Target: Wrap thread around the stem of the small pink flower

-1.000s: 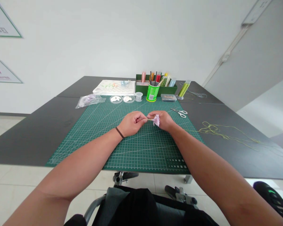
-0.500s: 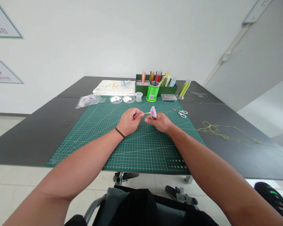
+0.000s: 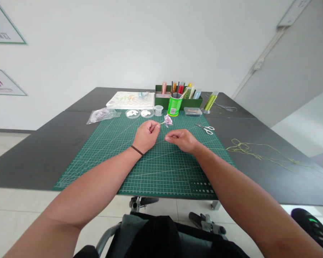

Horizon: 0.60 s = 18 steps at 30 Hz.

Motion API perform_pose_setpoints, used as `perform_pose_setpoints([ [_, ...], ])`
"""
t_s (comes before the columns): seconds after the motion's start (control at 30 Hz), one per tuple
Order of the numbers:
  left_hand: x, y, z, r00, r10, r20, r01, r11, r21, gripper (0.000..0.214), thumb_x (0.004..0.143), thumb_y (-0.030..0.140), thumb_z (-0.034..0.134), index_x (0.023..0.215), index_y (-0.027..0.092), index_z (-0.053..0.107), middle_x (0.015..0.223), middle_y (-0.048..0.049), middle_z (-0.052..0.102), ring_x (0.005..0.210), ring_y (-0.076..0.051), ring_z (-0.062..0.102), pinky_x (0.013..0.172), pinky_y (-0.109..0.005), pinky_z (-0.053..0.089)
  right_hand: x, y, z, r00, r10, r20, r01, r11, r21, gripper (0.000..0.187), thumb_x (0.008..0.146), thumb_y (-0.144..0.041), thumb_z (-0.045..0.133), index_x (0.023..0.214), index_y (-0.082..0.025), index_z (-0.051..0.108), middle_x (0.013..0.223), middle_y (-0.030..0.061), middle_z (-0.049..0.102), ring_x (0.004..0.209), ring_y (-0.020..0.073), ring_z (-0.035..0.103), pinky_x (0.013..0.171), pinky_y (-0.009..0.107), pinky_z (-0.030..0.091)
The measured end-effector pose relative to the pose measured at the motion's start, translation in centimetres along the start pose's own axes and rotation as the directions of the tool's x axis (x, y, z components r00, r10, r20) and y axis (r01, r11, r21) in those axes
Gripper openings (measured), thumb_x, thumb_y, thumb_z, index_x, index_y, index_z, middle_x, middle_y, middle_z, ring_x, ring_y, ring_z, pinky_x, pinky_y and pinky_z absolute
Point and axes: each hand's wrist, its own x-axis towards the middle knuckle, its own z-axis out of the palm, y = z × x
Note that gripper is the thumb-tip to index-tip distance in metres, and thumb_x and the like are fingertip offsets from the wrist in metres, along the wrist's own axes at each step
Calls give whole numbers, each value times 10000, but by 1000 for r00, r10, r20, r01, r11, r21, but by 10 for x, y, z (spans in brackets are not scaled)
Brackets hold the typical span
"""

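My left hand (image 3: 147, 136) is closed in a pinch on the thin stem of a pale purple artificial flower (image 3: 168, 120). The bloom sticks out to the right of the fingers, above the cutting mat. My right hand (image 3: 182, 139) is a short way to the right and below the flower, apart from it. Its thumb and fingertips are pressed together, and what they pinch is too fine to make out. A yellow-green thread (image 3: 239, 145) lies loose on the table at the right, one strand running over the mat toward my right wrist.
A green cutting mat (image 3: 161, 172) covers the middle of the dark table (image 3: 261, 172). White-handled scissors (image 3: 207, 129) lie at right. Along the back are a green can (image 3: 174, 105), two dishes of white pieces (image 3: 132, 113), a plastic bag (image 3: 101, 115), a thread spool (image 3: 210, 102) and a green box (image 3: 196, 103).
The flower has moved left and up with my left hand, away from my right fingers, and its bloom has turned. My right hand has hardly moved and stays pinched.
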Motion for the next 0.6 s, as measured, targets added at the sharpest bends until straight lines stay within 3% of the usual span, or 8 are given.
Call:
perform_pose_setpoints([
  [0.27, 2, -2, 1, 1000, 5, 20, -6, 998, 57, 138, 867, 235, 534, 760, 176, 599, 659, 21, 590, 618, -115, 522, 628, -260, 414, -5, -9, -3, 993, -69, -96, 56, 990, -132, 370, 784, -512, 607, 790, -154, 699, 544, -38, 431, 530, 94, 353, 512, 253, 287],
  [0.6, 1, -2, 2, 998, 34, 54, -39, 994, 99, 128, 879, 230, 540, 789, 174, 610, 708, 6, 622, 666, -126, 546, 662, -272, 427, -13, -26, -1, 958, -189, -216, 113, 940, -321, 275, 843, -420, 555, 778, -195, 699, 608, -5, 584, 590, 123, 490, 583, 253, 378],
])
